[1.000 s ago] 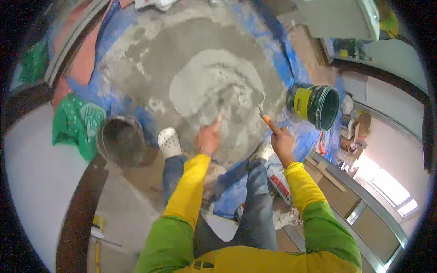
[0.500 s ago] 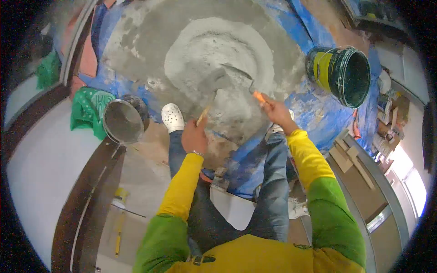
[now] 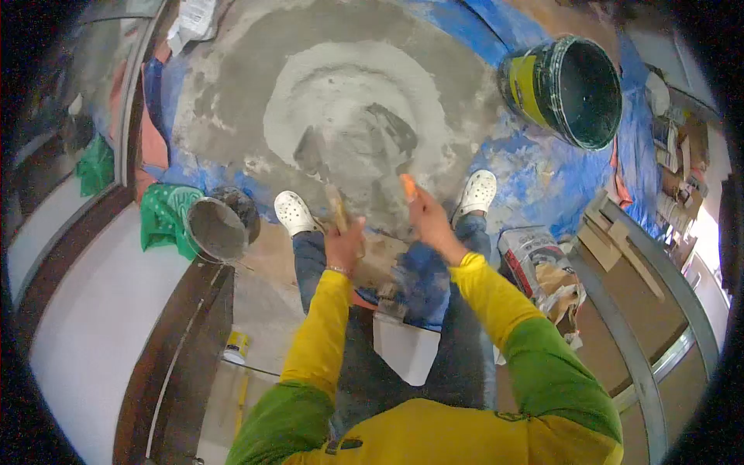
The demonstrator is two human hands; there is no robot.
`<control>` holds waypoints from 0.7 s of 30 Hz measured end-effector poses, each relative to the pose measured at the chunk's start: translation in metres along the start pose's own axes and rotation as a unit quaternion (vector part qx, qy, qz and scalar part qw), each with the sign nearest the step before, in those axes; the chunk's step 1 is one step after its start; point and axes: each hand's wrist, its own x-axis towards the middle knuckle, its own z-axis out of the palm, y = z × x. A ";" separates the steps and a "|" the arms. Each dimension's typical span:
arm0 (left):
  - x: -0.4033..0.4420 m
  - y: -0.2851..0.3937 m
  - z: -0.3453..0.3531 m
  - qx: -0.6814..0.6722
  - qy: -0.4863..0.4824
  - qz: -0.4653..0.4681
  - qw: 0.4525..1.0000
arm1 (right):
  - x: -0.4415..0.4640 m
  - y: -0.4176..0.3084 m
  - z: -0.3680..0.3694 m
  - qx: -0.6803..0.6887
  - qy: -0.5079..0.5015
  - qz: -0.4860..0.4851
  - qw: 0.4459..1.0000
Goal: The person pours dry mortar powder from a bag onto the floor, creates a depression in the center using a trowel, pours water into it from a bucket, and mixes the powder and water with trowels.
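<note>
A wide mound of grey cement mix (image 3: 232,85) lies on a blue tarp, with a ring of paler powder (image 3: 353,58) in its middle. My left hand (image 3: 345,246) is closed round the wooden handle of a trowel (image 3: 335,203), whose dark, blurred blade is in the powder at left. Wrapped in my right hand (image 3: 434,221) is the orange handle of a second trowel (image 3: 408,186). Its blade, also blurred, touches the powder a little right of the first. Both hands are above the near edge of the mound, between my white clogs (image 3: 476,192).
At right a black bucket with a yellow label (image 3: 527,89) lies tilted on the blue tarp (image 3: 535,174). A smaller mortar-stained bucket (image 3: 221,226) and a green bag (image 3: 161,221) are at left. Near my right leg sits a torn sack (image 3: 535,260), beside a metal frame (image 3: 643,267).
Both hands have come nearer to my body, the right one also leftward. The left trowel's blade has moved left, away from the other blade. My view has shifted slightly.
</note>
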 end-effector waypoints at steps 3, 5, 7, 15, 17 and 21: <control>-0.028 0.029 0.057 -0.244 -0.056 -0.040 0.967 | -0.041 -0.002 0.023 0.211 -0.048 0.134 0.967; -0.029 0.025 0.073 -0.251 -0.085 -0.030 0.964 | -0.063 0.010 0.033 0.194 -0.039 0.102 0.975; -0.026 0.016 0.083 -0.259 -0.116 -0.020 0.959 | -0.073 0.014 0.023 0.175 -0.028 0.069 0.982; -0.041 -0.002 0.115 -0.277 -0.142 -0.102 0.945 | -0.057 0.075 -0.020 0.192 -0.015 0.034 0.981; -0.047 -0.008 0.119 -0.257 -0.106 -0.083 0.957 | -0.058 0.086 -0.020 0.093 0.015 -0.023 0.995; -0.037 -0.032 0.086 -0.008 0.024 -0.067 0.997 | -0.028 0.082 -0.038 -0.115 0.026 -0.010 0.993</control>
